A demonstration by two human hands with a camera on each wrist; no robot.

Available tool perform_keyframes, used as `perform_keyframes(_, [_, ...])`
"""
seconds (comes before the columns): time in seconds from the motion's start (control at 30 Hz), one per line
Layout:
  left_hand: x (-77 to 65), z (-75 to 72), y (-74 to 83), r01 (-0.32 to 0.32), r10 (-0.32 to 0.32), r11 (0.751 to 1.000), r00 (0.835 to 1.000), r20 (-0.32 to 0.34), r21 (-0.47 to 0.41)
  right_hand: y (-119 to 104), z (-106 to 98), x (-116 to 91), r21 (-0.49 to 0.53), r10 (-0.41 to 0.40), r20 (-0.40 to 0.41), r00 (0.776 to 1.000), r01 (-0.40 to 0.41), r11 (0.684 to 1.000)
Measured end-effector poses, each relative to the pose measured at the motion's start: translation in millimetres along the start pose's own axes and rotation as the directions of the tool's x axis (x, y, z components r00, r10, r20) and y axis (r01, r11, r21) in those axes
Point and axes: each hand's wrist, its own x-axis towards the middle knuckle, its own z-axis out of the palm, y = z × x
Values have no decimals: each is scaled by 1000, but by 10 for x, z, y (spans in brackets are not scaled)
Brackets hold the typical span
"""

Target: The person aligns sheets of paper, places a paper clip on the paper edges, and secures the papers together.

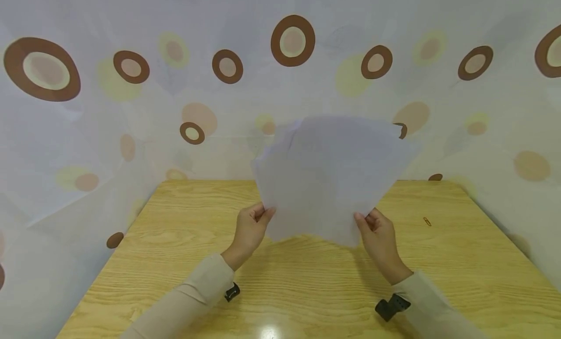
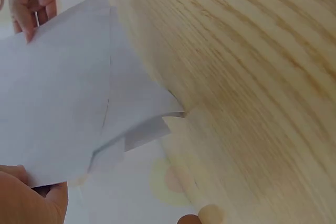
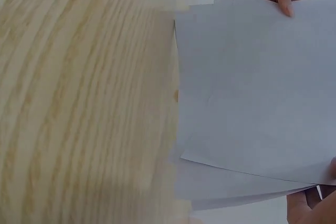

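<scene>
Papers fanned, pinched w/ L hand, R hand, above tbl

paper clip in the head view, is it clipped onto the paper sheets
No, the paper clip lies on the wooden table, apart from the paper sheets.

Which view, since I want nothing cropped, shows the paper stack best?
Head: the paper stack fits fully in frame. Left wrist crops it at frame left; right wrist, cropped at right, shows its layered edges.
</scene>
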Motion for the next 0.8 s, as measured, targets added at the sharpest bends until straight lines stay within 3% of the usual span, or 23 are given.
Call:
perform_keyframes(0.2, [-24, 43, -65, 52, -53, 999, 998, 37, 16, 69, -6, -20, -13, 57, 46, 997, -57, 998])
perform_keyframes(0.43, [-30, 57, -79, 58, -58, 998, 998, 38, -4, 103, -6, -22, -25, 87, 56, 995, -86, 996])
perform_keyframes(0.73, [-23, 35, -51, 24, -24, 1000, 1000, 1, -19, 66, -15, -21, -12, 5, 30, 1000, -4, 1000])
perform_keyframes(0.8, [-45, 25, 49, 15, -15, 999, 1000, 7, -28, 61, -20, -16, -5, -8, 30, 1000, 8, 1000])
